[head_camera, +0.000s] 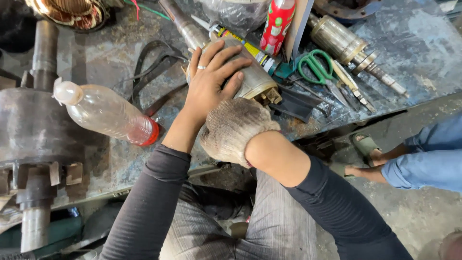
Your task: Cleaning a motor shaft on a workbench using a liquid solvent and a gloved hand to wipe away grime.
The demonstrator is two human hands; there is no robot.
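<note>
My bare left hand [210, 79], with a ring on one finger, lies flat over a cylindrical metal motor rotor [255, 79] on the workbench and presses on it. My right hand [234, 129], in a dirty knitted glove, is closed into a fist against the rotor's near end, just below my left hand. What the glove holds, if anything, is hidden. The rotor's shaft [185, 24] runs toward the far edge of the bench.
A plastic bottle with a red cap [108, 113] lies left. A heavy motor part with shaft [33, 130] fills the far left. Green-handled scissors [315, 67], a red spray can [276, 24], a second rotor [349, 45] and a black belt [154, 67] lie around. Another person's sandalled feet [365, 149] stand right.
</note>
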